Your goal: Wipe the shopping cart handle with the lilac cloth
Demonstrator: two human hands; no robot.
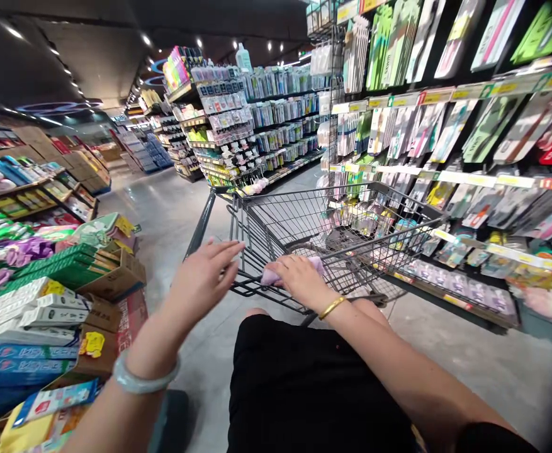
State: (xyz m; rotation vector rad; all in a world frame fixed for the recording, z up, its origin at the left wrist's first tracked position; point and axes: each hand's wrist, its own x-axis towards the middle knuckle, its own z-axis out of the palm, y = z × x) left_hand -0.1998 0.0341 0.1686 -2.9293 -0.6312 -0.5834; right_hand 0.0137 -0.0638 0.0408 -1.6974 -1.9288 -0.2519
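Observation:
A grey wire shopping cart (332, 217) stands in front of me in a store aisle. My right hand (299, 280), with a gold bangle on the wrist, is closed over the cart's handle, where a pale purple cloth or cover (270, 275) shows under the fingers. My left hand (204, 277), with a pale green bangle on the wrist, hovers just left of the handle with fingers stretched out, holding nothing. The cart's basket looks empty.
Shelves of hanging packaged goods (469, 132) line the right side close to the cart. Stacked boxes and packs (53, 296) crowd the left. More shelving (238, 119) stands ahead, with grey floor (162, 207) running between.

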